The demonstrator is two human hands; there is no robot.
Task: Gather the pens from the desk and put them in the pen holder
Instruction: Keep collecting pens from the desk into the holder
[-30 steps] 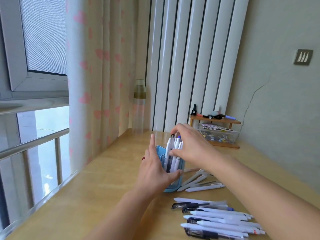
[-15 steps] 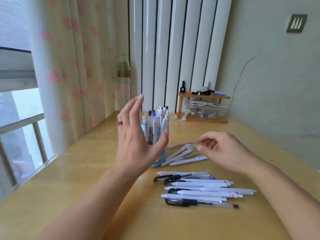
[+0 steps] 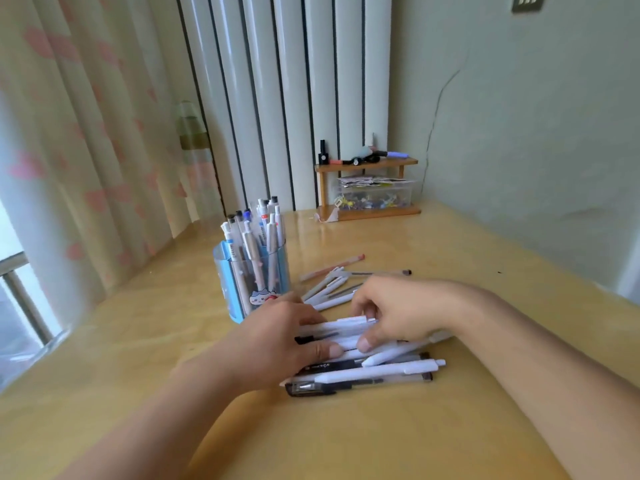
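Several pens lie in a loose row (image 3: 367, 372) on the wooden desk (image 3: 381, 438), just in front of the blue pen holder (image 3: 254, 282), which stands upright and is already crowded with pens. Both hands are on that row: the left hand (image 3: 277, 344) lies over its left end with fingers curled round a few barrels, thumb pressed against them, and the right hand (image 3: 398, 313) grips from the other side, its fingers bent over the white pens and its thumb tip pressing one from the front. A second scatter of pens (image 3: 332, 285) lies just to the right of the holder, behind the hands. Judging from this, the risk is the size of the bundle: the round barrels may roll or slip out of a two-handed scoop, and the nearest black pen (image 3: 311, 388) sits outside both grips and may be left behind. The holder looks nearly full and light, so pushing in a thick bunch may tip it or jam against pens already inside.
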